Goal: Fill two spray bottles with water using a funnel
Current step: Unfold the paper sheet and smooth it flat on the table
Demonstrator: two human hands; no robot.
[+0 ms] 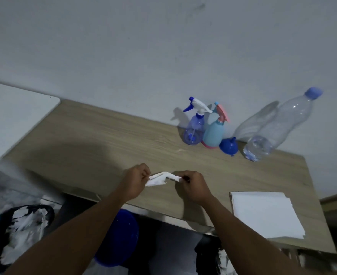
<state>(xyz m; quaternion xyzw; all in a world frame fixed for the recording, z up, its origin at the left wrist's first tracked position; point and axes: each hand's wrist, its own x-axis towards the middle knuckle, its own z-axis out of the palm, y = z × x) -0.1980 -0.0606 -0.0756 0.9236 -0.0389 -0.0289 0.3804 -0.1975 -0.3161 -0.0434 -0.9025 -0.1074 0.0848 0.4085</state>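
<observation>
both hands, left hand [136,180] and right hand [191,185], pinch a tissue [161,178] taut over the tabletop [96,139], likely for wiping; two capped spray bottles [194,130] [213,133], funnel [228,146] and water bottle [272,132] wait by the wall, out of the way.

A wood-grain table [108,135] stands against a plain grey wall [143,46].

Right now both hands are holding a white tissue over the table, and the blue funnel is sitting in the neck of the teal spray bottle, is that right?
Not quite. The left hand and right hand do hold the white tissue over the table, but the head view shows the blue funnel resting on the table beside the teal spray bottle, which has its sprayer head on.
</observation>
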